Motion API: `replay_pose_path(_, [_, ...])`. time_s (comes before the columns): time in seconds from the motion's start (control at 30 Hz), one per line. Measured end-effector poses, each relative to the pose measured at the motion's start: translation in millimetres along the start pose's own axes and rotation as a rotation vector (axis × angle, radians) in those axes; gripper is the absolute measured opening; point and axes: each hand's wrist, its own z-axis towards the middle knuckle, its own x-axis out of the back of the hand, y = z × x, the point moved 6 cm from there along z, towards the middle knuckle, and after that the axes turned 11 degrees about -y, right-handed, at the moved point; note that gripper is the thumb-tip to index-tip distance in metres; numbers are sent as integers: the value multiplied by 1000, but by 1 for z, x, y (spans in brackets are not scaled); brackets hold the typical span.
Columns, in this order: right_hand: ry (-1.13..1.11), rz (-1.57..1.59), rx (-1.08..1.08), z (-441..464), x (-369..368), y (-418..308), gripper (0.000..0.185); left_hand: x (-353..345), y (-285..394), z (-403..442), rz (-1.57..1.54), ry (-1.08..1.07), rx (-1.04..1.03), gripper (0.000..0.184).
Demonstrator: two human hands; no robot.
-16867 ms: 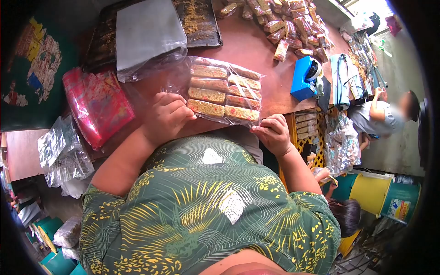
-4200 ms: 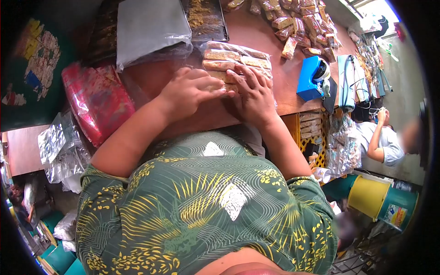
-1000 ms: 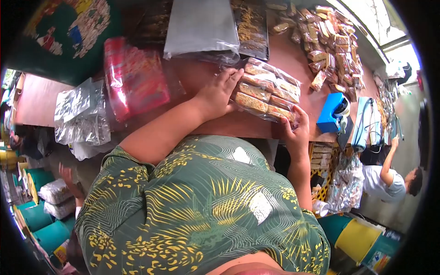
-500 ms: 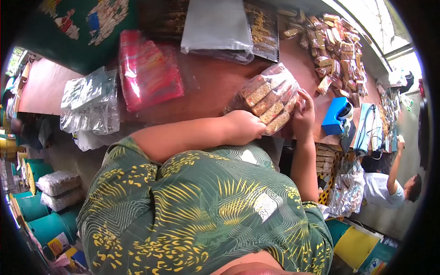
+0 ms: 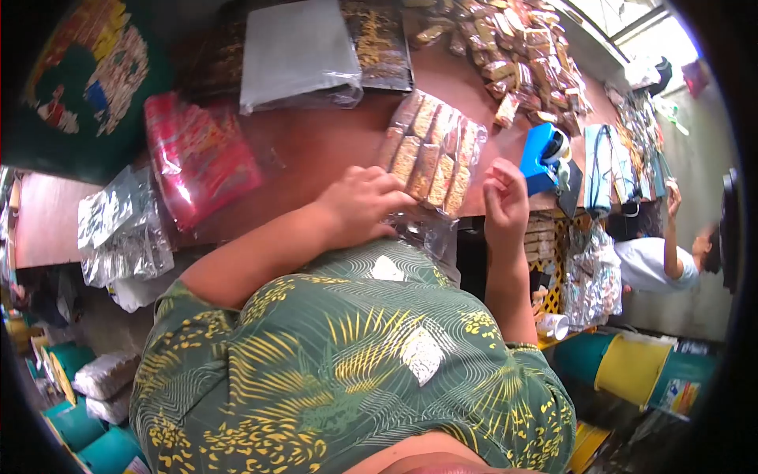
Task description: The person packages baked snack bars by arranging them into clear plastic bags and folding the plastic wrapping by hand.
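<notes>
My left hand (image 5: 359,204) lies against the clear bag of bars (image 5: 433,158) at its eight o'clock side; I can't tell if it grips. My right hand (image 5: 505,197) is just beside the bag at four o'clock, fingers curled; I can't tell if they pinch anything. The bag sits on the table (image 5: 316,130), at one o'clock in my view. I guess it's light, slippery and crumbly, so I'd hold both sides gently.
</notes>
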Motion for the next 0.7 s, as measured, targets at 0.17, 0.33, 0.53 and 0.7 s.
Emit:
replay_pose_path(0.17, [-867,390,-187,-59,-90,-73,34,-13,-25,-9,-49,-168,165,15])
replay_pose_path(0.33, [-874,120,-135,-53,-123,-55,44,-15,-23,1,-372,-64,228,13])
replay_pose_path(0.53, [-451,-485,-85,-56,-104,-43,31,-12,1,5,-529,-120,177,14])
replay_pose_path(0.7, [-399,-495,-18,-63,-88,-19,28,-24,32,29,-547,-345,117,15])
